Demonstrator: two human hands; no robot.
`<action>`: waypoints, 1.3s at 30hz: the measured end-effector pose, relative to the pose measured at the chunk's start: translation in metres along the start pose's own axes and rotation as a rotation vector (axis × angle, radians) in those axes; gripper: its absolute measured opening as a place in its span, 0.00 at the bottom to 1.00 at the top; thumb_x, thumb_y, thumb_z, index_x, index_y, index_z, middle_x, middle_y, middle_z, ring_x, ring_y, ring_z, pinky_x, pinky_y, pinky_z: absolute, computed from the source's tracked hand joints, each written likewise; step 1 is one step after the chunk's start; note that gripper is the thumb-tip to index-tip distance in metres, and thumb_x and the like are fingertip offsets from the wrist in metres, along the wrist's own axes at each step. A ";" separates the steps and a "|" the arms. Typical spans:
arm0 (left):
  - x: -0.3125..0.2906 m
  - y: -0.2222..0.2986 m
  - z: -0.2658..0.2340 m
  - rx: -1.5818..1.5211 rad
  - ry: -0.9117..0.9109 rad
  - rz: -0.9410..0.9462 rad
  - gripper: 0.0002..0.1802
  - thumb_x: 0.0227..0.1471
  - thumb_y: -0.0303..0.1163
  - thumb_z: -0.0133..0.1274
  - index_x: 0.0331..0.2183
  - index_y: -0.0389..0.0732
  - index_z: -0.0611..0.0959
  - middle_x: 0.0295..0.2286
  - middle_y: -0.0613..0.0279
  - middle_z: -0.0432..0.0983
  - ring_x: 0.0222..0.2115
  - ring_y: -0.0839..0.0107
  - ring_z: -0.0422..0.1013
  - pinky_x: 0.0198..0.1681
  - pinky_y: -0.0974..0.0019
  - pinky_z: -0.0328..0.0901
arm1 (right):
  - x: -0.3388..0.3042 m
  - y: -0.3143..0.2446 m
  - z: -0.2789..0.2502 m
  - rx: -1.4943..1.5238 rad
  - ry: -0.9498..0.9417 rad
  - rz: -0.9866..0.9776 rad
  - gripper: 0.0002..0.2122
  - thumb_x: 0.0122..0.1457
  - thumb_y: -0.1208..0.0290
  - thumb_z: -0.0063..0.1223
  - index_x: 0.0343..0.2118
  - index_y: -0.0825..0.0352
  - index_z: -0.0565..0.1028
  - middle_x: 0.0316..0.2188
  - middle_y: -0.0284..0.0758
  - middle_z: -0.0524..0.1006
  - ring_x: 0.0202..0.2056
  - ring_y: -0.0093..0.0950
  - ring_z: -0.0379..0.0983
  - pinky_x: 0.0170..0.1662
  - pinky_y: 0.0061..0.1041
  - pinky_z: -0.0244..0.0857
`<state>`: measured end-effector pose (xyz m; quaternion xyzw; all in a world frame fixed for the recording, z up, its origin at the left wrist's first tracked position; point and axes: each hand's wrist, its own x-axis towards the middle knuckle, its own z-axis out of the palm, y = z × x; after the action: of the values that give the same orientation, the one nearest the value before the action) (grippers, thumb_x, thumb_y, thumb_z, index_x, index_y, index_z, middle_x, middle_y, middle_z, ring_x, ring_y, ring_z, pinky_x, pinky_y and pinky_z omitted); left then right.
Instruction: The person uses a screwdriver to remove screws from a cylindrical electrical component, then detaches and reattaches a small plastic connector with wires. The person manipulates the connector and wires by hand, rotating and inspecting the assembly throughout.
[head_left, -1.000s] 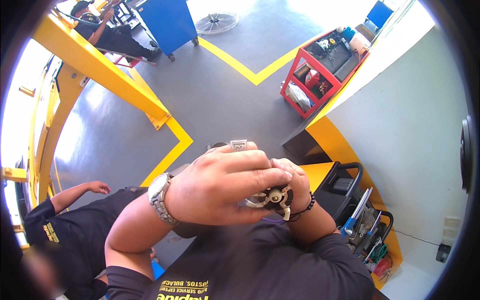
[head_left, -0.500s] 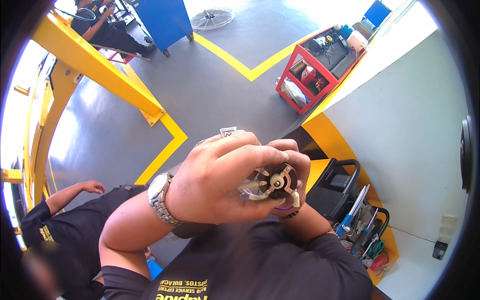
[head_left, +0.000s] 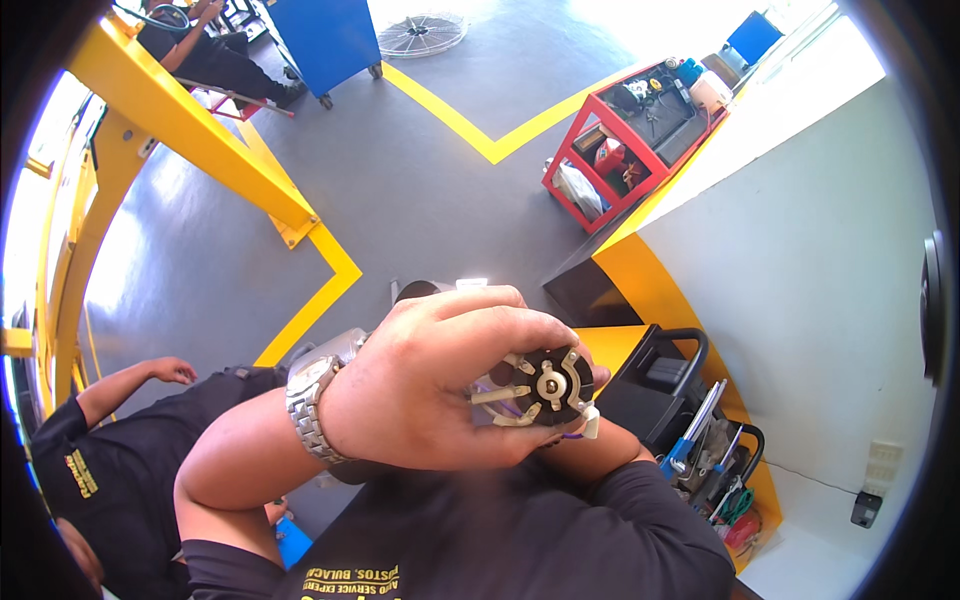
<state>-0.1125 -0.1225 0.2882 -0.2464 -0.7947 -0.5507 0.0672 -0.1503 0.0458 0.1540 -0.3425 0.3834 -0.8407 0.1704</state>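
Note:
My left hand (head_left: 430, 375), with a metal watch (head_left: 312, 400) on its wrist, grips a round black electrical part (head_left: 552, 388) between thumb and fingers. Its face points up, showing a central metal pin, curved metal contact strips and several terminals. White-sleeved leads (head_left: 497, 396) and a purple wire run from it, and a white connector (head_left: 591, 421) sits at its lower right edge. Behind the part is my right hand (head_left: 599, 374), mostly hidden; only a bit of finger shows at the part's right edge, so its grip is not visible.
A black tool cart (head_left: 640, 385) with hand tools stands close on my right, beside a pale wall. Farther off are a red trolley (head_left: 655, 150), a blue cabinet (head_left: 325, 45) and a yellow lift frame (head_left: 190, 130). A co-worker (head_left: 130, 450) is close on my left; another sits far left.
The right hand's fingers, seen curled over the part's far side before, have dropped behind it. The part's face has turned slightly, showing more of its terminals and wires. The view has shifted a little.

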 end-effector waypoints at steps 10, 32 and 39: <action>-0.003 0.005 0.000 0.056 0.009 -0.009 0.28 0.35 0.30 0.71 0.43 0.39 0.81 0.39 0.53 0.81 0.38 0.54 0.79 0.41 0.61 0.73 | 0.013 0.021 -0.016 -0.267 -0.168 -0.476 0.21 0.68 0.49 0.42 0.48 0.64 0.72 0.41 0.41 0.76 0.35 0.31 0.73 0.40 0.34 0.67; -0.002 -0.004 0.006 0.332 0.110 0.025 0.27 0.30 0.32 0.73 0.37 0.35 0.82 0.22 0.58 0.78 0.21 0.66 0.76 0.27 0.68 0.71 | 0.029 -0.048 -0.001 -1.097 -0.018 -0.440 0.15 0.34 0.81 0.63 0.29 0.71 0.74 0.21 0.36 0.71 0.20 0.31 0.70 0.23 0.28 0.62; -0.001 -0.003 0.010 0.378 0.102 0.029 0.29 0.29 0.31 0.73 0.39 0.34 0.83 0.23 0.58 0.79 0.22 0.65 0.76 0.28 0.68 0.71 | 0.028 -0.043 -0.006 -0.968 -0.014 -0.345 0.18 0.41 0.75 0.68 0.37 0.69 0.74 0.28 0.39 0.76 0.26 0.36 0.75 0.27 0.31 0.67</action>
<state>-0.1116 -0.1143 0.2811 -0.2126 -0.8759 -0.4025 0.1604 -0.1755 0.0618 0.1966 -0.4462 0.6652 -0.5805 -0.1463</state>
